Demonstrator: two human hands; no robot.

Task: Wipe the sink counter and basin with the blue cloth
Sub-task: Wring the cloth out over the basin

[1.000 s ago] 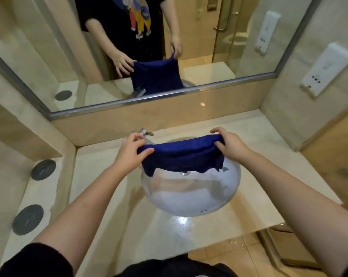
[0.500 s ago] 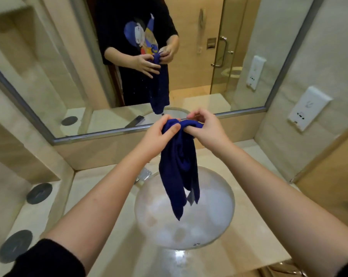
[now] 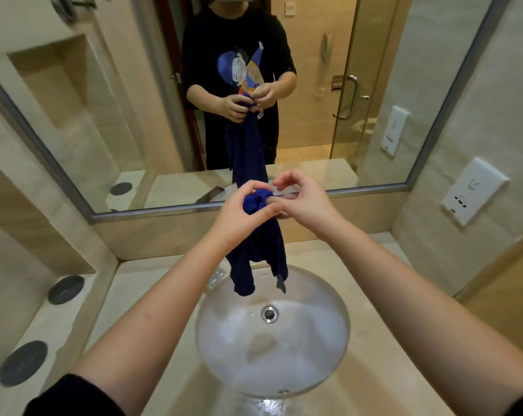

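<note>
The blue cloth [image 3: 260, 250] hangs bunched and vertical above the glass basin [image 3: 272, 334], its lower end dangling over the back rim. My left hand [image 3: 242, 211] is closed around the cloth's top. My right hand [image 3: 302, 199] is beside it, thumb and forefinger lifted apart, lower fingers touching the bunched top. The basin is a round clear bowl with a metal drain [image 3: 269, 313], set on the beige stone counter [image 3: 140, 298]. Most of the faucet [image 3: 216, 277] is hidden behind my left forearm.
A large mirror [image 3: 104, 130] spans the back wall and reflects me and the cloth. Two dark round discs [image 3: 65, 289] lie on the raised ledge at left. A white wall unit [image 3: 473, 190] hangs on the right wall. Counter front edge is near my body.
The cloth went from stretched flat between both hands to gathered and hanging from its top. Both hands came together and rose. My right hand has loosened its fingers.
</note>
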